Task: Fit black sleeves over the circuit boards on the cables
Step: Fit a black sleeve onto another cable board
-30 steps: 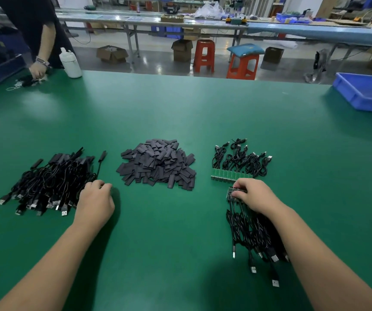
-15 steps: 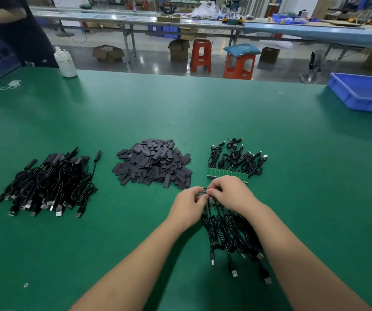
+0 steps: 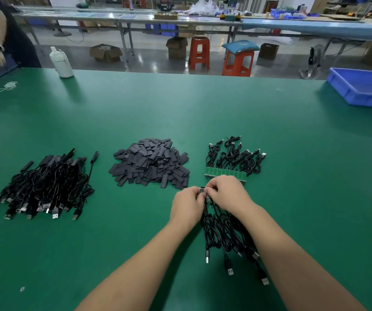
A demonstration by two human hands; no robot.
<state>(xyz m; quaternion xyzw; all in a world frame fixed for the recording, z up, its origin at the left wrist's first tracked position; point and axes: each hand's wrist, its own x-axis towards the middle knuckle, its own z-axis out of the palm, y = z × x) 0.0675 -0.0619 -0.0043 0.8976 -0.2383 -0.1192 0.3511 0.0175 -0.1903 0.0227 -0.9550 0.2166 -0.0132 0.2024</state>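
Left hand (image 3: 188, 204) and right hand (image 3: 226, 194) together on green bench (image 3: 135, 108), fingers curled, pinching small circuit board (image 3: 203, 190) between them. Cables (image 3: 225, 236) trailing back under right wrist. Sleeve pile (image 3: 150, 163) just beyond left hand; board strip (image 3: 224, 172) just beyond right.

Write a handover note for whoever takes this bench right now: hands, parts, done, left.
Left hand and right hand: both pinch a circuit board at the top of the near cable bundle.
Sleeves pile sits mid-table, untouched.
Sleeved cables lie heaped at left: done.
Row of bare green boards with cables behind the hands: left, plus the near bundle.
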